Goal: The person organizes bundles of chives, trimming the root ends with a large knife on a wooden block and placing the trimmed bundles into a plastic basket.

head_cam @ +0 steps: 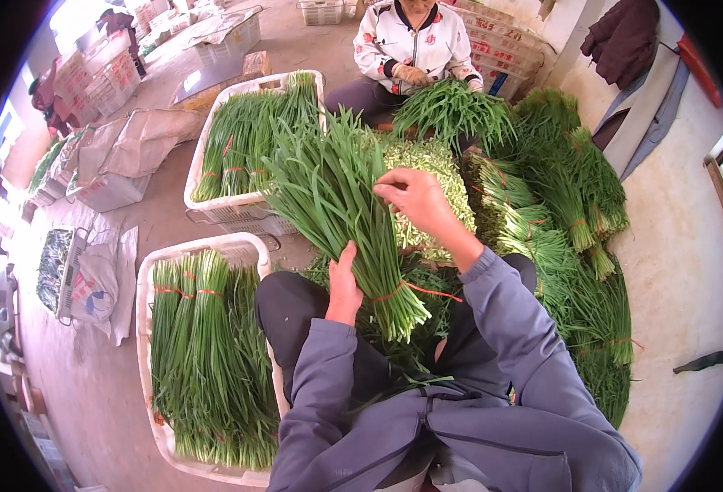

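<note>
A bundle of long green Chinese chives [361,240] slants over my lap, its cut pale ends towards me and a red tie [389,294] around it near those ends. My left hand [344,284] grips the bundle's left side, thumb on top. At the bundle's right edge, my right hand [413,197] is raised with thumb and forefinger pinched together by the leaves; whether a leaf is between them is too small to tell. Below the bundle, loose leaves lie between my legs.
White plastic crates of tied chives stand at left [144,344] and upper left [196,154]. Ahead, a co-worker [413,49] handles chives behind a heap of pale cuttings [435,184]. More bundles [558,234] are piled at right beside the wall.
</note>
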The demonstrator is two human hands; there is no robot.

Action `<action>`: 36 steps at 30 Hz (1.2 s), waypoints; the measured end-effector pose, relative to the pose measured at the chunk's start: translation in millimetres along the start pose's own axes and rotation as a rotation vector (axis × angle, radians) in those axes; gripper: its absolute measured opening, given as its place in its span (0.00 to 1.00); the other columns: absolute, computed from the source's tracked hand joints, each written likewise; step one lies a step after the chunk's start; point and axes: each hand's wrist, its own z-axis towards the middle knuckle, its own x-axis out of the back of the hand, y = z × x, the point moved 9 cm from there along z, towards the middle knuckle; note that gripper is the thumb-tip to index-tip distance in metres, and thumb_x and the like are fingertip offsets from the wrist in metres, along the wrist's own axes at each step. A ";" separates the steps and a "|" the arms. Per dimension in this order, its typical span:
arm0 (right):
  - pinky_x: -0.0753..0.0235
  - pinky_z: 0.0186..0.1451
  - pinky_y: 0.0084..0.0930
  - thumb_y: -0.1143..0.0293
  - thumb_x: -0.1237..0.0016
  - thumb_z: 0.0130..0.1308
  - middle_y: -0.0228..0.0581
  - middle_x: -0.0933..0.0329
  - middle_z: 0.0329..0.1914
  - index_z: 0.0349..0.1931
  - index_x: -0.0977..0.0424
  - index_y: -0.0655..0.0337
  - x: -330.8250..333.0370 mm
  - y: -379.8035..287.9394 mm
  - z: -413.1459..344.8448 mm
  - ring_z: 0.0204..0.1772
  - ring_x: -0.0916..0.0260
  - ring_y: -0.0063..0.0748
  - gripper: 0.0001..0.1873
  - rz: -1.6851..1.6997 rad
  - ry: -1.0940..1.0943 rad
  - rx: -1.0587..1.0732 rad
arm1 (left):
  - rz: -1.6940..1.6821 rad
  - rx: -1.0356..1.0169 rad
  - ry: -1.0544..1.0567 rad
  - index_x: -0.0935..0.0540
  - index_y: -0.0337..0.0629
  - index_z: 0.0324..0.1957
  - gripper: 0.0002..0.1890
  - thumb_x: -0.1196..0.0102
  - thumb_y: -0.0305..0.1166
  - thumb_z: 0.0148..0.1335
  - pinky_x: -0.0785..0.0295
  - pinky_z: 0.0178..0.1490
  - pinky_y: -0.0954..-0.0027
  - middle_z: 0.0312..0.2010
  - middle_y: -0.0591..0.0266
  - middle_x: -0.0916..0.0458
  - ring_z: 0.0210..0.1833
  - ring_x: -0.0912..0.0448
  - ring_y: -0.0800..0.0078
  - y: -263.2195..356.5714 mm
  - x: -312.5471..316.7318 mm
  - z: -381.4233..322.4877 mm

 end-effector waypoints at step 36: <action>0.24 0.36 0.33 0.74 0.39 0.58 0.43 0.26 0.31 0.36 0.26 0.67 -62.8 61.5 -87.4 0.31 0.25 0.36 0.10 -0.184 0.101 0.175 | -0.162 -0.094 0.098 0.26 0.40 0.63 0.24 0.54 0.46 0.75 0.27 0.63 0.54 0.57 0.58 0.19 0.57 0.20 0.60 13.3 37.0 15.0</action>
